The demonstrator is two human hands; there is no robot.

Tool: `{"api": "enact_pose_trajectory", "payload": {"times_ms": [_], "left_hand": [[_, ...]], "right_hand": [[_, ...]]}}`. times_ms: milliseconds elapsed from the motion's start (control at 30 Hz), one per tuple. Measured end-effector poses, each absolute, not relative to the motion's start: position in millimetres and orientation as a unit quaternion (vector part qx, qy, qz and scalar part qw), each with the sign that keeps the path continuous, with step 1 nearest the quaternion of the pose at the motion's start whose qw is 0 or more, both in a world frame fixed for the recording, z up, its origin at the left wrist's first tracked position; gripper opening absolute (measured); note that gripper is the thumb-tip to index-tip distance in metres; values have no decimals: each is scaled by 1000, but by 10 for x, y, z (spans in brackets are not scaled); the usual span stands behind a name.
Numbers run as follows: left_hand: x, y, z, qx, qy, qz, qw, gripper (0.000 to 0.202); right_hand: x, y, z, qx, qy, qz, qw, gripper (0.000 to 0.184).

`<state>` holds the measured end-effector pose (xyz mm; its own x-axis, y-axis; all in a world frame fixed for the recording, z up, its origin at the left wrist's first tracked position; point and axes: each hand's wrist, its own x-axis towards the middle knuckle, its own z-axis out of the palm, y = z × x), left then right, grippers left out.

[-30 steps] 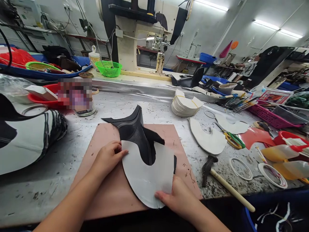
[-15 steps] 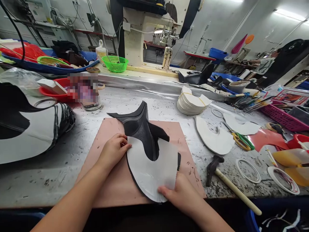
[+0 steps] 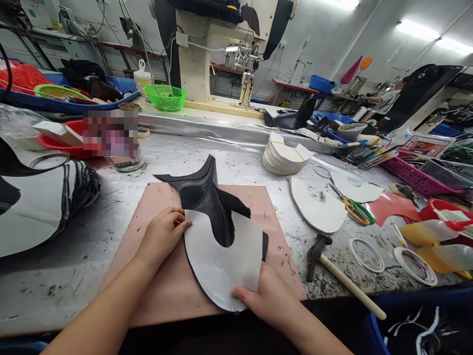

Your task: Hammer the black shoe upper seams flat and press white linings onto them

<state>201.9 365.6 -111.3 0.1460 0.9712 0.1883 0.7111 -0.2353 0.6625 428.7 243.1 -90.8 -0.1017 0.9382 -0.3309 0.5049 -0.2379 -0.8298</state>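
A black leather shoe upper (image 3: 199, 190) lies on a pinkish square mat (image 3: 148, 305), its pointed end away from me. Over its near part sits a white curved lining piece (image 3: 221, 266), with a U-shaped notch around the black middle. My left hand (image 3: 162, 231) pinches the lining's left edge between thumb and fingers. At the lower right, my right hand (image 3: 266, 301) grips the piece, thumb on top and fingers underneath, hidden. Black material shows as a thin rim beneath the white along the left and bottom.
Right of the mat lie a hammer (image 3: 347, 281), tape rolls (image 3: 367, 255), scissors (image 3: 356, 212) and a loose white piece (image 3: 318, 204). Banded white pieces (image 3: 283, 158) stand behind. Stacked uppers (image 3: 40, 207) are at left; a sewing machine (image 3: 199, 54) rises at the back.
The whole scene has shifted slightly left in view as the head turned. Both hands keep their hold, and the white piece looks unmoved on the upper.
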Motion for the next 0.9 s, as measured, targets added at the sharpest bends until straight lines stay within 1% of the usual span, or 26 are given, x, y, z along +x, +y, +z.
{"api": "enact_pose_trajectory", "payload": {"times_ms": [167, 400, 533, 667, 767, 900], "left_hand": [[2022, 3656, -1121, 732, 580, 294, 203, 24], [2026, 3637, -1116, 750, 582, 267, 167, 19], [2049, 3607, -1116, 770, 580, 235, 129, 18], [2049, 3572, -1089, 781, 591, 190, 66, 14], [2064, 3480, -1067, 802, 576, 158, 26, 19], [2143, 3278, -1113, 882, 462, 86, 45, 32]], "right_hand": [[4276, 2441, -894, -630, -582, 461, 226, 34], [4277, 2417, -888, -635, -578, 471, 199, 36], [4282, 2394, -906, -641, -580, 465, 193, 35], [4266, 2396, -905, -639, -595, 446, 197, 30], [4249, 2403, -909, -631, -600, 445, 209, 28], [4241, 2410, -942, -622, -601, 450, 221, 36]]}}
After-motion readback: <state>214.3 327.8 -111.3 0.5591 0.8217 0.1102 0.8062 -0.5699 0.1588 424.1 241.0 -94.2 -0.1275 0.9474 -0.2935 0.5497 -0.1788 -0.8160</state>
